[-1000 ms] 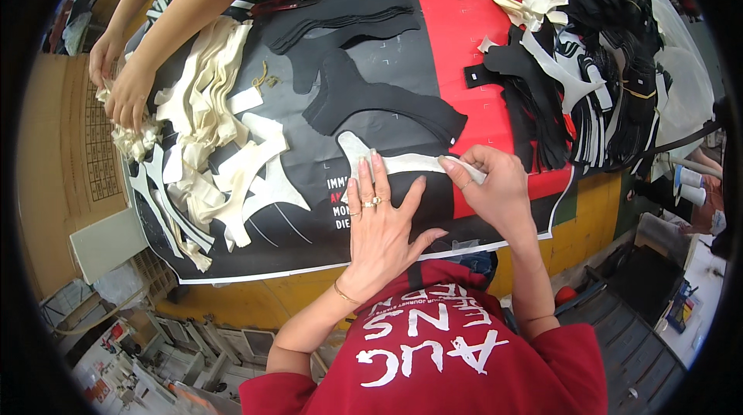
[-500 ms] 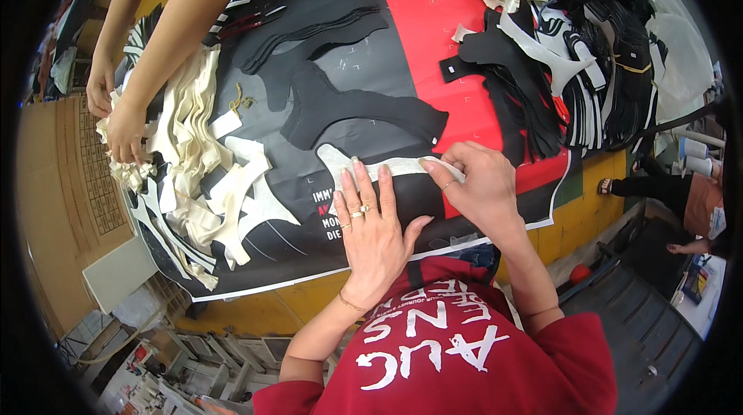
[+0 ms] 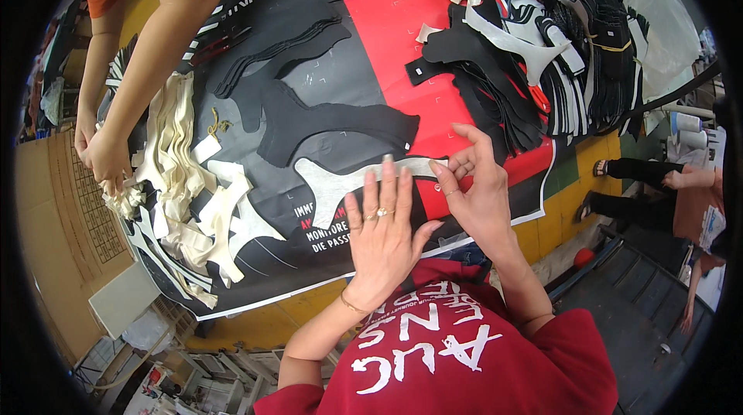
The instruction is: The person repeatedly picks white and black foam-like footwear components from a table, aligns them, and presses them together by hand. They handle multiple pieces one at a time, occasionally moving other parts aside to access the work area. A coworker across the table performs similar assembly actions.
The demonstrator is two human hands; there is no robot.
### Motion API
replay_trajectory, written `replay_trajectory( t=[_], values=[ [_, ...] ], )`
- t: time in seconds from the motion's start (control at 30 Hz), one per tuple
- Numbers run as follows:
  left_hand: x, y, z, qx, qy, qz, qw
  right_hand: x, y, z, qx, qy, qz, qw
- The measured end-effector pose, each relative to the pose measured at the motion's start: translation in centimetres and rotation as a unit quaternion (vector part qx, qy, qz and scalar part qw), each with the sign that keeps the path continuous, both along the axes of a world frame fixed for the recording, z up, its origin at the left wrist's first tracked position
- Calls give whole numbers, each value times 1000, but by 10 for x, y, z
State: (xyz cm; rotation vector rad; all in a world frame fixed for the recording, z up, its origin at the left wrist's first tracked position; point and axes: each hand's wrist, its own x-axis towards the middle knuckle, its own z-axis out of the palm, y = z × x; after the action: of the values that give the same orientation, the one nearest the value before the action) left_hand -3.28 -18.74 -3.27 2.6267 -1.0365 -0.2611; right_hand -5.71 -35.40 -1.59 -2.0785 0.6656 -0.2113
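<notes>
My left hand (image 3: 383, 237) lies palm-down, fingers extended, over the middle of the white piece (image 3: 329, 187), clamping nothing; my right hand (image 3: 480, 183) is at its right end, outer fingers loosened since half a second ago (whether thumb and finger still pinch, I can't tell). More of the piece's broad end now shows left of my fingers, so that part looks laid flat. Beyond my fingertips lie black pieces (image 3: 329, 125); farther left, cream strips (image 3: 172, 133).
</notes>
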Motion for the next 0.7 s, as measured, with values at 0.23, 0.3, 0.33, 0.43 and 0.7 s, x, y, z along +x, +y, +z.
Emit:
replay_trajectory(
  t=[0.23, 0.3, 0.33, 0.43, 0.7],
  values=[
    [5, -10, -7, 5, 36, -22, 999, -3, 2, 3, 3, -2, 13, 1000],
    [5, -9, -8, 6, 29, -25, 999, -5, 3, 2, -63, -10, 27, 998],
    [5, -9, -8, 9, 19, -32, 999, -6, 4, 1, -96, -17, 33, 995],
    [7, -8, -7, -1, 12, -45, 999, -7, 3, -2, -89, -17, 31, 995],
    [9, -8, -2, 1, 62, -39, 997, -11, 6, -10, -141, -27, 49, 988]
  ],
)
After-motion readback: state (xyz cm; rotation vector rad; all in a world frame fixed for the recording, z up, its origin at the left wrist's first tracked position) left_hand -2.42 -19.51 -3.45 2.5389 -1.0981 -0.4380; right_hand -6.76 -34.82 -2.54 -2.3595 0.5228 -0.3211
